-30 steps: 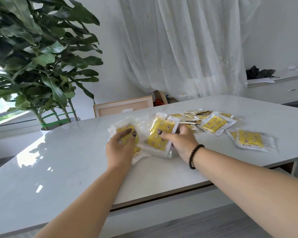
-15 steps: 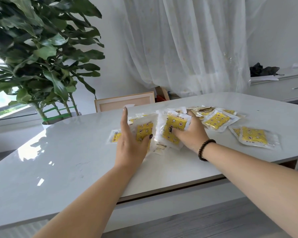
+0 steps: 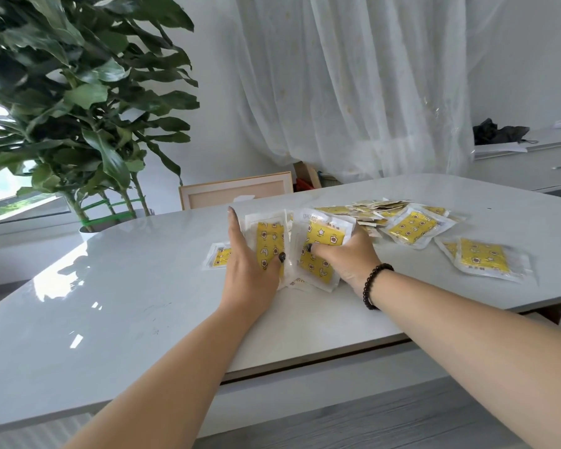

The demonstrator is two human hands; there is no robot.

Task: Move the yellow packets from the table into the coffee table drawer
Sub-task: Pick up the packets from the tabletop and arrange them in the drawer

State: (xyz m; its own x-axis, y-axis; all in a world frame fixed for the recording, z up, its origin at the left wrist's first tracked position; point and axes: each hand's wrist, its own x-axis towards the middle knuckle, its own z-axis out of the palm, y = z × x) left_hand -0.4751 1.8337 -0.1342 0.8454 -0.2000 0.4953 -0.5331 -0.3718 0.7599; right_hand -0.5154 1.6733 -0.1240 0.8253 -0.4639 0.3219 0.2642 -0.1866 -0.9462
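Note:
Several yellow packets in clear wrappers lie on the white table. My left hand stands edge-on, fingers straight up behind an upright packet, with the thumb pressed on its front. Right beside it, my right hand grips another upright packet, thumb in front and fingers curled behind. The two held bundles touch each other. One packet lies flat just left of my left hand. A loose pile and two larger packets lie to the right. No coffee table drawer is in view.
A big leafy potted plant stands past the table's far left corner. A framed board leans behind the far edge, in front of a sheer curtain. A white sideboard with a dark object stands at the right.
Both hands have shifted right and drawn their packets upright and together. My left fingers have straightened, and one packet now lies flat on the table to their left.

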